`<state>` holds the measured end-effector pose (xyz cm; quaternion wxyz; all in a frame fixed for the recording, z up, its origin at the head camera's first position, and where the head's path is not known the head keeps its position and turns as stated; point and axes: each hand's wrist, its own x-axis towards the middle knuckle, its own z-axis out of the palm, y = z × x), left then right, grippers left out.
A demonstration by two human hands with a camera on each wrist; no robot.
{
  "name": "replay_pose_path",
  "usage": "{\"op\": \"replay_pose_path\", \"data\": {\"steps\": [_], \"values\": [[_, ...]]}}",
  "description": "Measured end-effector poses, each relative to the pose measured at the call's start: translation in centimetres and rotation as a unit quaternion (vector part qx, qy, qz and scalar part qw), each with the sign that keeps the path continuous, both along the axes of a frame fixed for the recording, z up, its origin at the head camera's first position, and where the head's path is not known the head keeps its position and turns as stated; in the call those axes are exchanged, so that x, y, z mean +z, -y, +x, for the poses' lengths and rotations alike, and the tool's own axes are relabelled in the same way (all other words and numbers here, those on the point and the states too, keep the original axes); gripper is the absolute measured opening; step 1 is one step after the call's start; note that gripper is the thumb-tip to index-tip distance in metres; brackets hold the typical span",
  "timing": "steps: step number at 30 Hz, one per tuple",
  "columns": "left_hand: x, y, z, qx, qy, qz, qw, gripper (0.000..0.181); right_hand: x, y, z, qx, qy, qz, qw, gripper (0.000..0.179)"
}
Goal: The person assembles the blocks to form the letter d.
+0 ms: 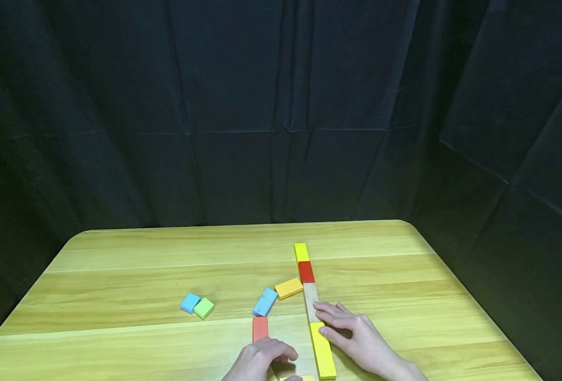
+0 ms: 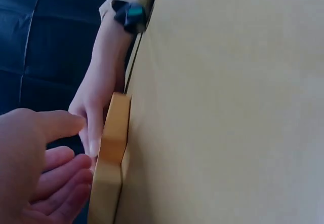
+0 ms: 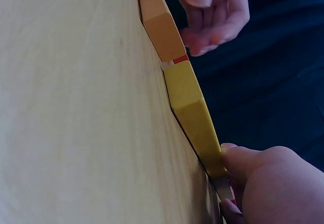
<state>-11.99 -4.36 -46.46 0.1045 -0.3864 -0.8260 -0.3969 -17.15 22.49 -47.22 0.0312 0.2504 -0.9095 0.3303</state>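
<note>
My right hand (image 1: 359, 338) rests at a straight row of blocks, its thumb by a long yellow block (image 1: 324, 357) and its fingertips over a pale wooden block (image 1: 311, 301). In the right wrist view the thumb (image 3: 243, 159) lies along the yellow block's side. My left hand (image 1: 259, 361), fingers loosely bent around nothing, hovers just in front of a salmon-red block (image 1: 260, 327). A light orange block (image 1: 309, 378) shows partly beside its thumb at the bottom edge. From the left wrist view, the left fingers (image 2: 63, 181) stand close to the blocks.
Farther up the row lie a red block (image 1: 306, 272) and a yellow block (image 1: 300, 252). An orange block (image 1: 288, 288) and a blue block (image 1: 265, 302) curve off to the left. A small blue block (image 1: 190, 302) and a green block (image 1: 204, 308) lie apart on the wooden table (image 1: 119, 349).
</note>
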Motion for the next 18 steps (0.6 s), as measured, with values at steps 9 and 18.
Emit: {"op": "replay_pose_path", "data": {"steps": [9, 18], "values": [[1.5, 3.0, -1.3, 0.066, 0.043, 0.051, 0.9955, 0.017, 0.2, 0.1, 0.0, 0.003, 0.002, 0.003, 1.0, 0.042], [1.7, 7.6, -3.9, 0.159, 0.08, 0.036, 0.9834, 0.027, 0.3, 0.0, 0.1, 0.0, 0.008, 0.008, 0.9999, 0.042]]}}
